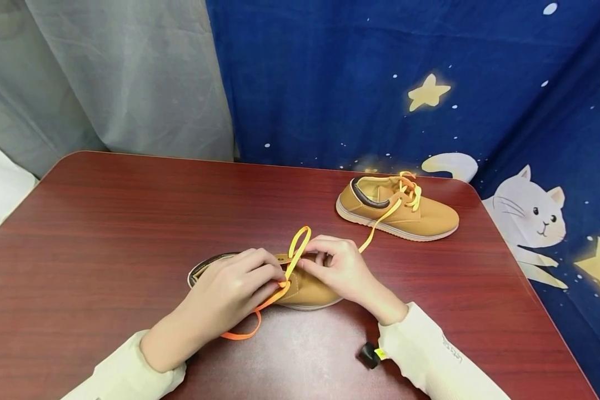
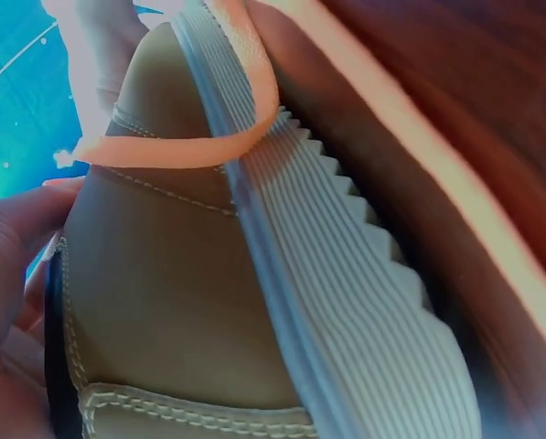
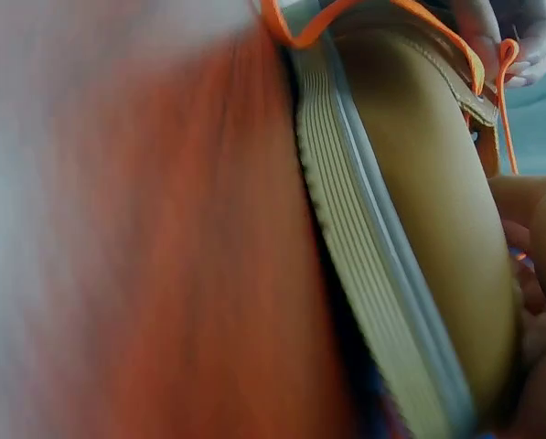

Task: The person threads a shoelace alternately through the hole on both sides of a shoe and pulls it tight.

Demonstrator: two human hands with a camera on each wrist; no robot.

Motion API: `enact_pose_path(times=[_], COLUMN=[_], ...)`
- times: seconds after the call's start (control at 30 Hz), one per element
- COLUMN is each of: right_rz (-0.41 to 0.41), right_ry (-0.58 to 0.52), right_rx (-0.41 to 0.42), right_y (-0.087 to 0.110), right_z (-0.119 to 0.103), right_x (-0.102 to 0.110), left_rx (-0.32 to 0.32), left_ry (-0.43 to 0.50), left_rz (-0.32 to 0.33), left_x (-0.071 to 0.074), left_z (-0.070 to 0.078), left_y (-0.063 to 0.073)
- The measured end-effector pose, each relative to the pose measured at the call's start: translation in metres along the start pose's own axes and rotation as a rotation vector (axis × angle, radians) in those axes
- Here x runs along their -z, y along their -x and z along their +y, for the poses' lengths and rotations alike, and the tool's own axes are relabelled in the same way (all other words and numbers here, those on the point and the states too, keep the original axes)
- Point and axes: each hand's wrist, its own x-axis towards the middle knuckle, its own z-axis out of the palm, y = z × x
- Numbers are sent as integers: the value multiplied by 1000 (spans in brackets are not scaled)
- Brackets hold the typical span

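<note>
A tan shoe (image 1: 312,289) lies on the table between both hands, toe to the right. Its yellow-orange shoelace (image 1: 300,244) stands up in a loop above the eyelets, and an orange length hangs over the near side onto the table. Over the shoe's opening, my left hand (image 1: 240,280) pinches the lace at the eyelets; its thumb is hidden in the head view. From the toe side my right hand (image 1: 342,266) reaches across, thumb and forefinger together by the eyelet flap (image 1: 283,259). A bit of lace shows at its curled fingers (image 3: 533,297) in the right wrist view.
A second tan shoe (image 1: 402,208) with yellow laces stands at the back right of the reddish-brown table (image 1: 145,222), one lace trailing toward the right hand. A small black object (image 1: 368,355) is by the right cuff. Grey and blue curtains (image 1: 330,83) hang behind the table.
</note>
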Motion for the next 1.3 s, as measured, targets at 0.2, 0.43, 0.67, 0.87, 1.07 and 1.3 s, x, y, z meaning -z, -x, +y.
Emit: enact_pose_path(times=[0.2, 0.43, 0.67, 0.87, 1.07, 1.3], right_rz=[-95, -245, -263, -274, -286, -289], right_ry=[107, 42, 3, -9, -11, 9], right_rx=[-52, -9, -81, -169, -117, -67], right_y=[6, 12, 11, 9, 8, 8], right_z=[-19, -36, -41, -45, -42, -39], right_x=[16, 26, 19, 16, 15, 16], left_rx=[19, -5, -79, -107, -90, -50], left_ry=[62, 56, 30, 10, -12, -25], left_rz=[23, 14, 68, 85, 43, 6], left_x=[-3, 0, 2, 3, 5, 5], left_z=[2, 1, -1, -2, -1, 2], left_y=[2, -1, -2, -1, -1, -1])
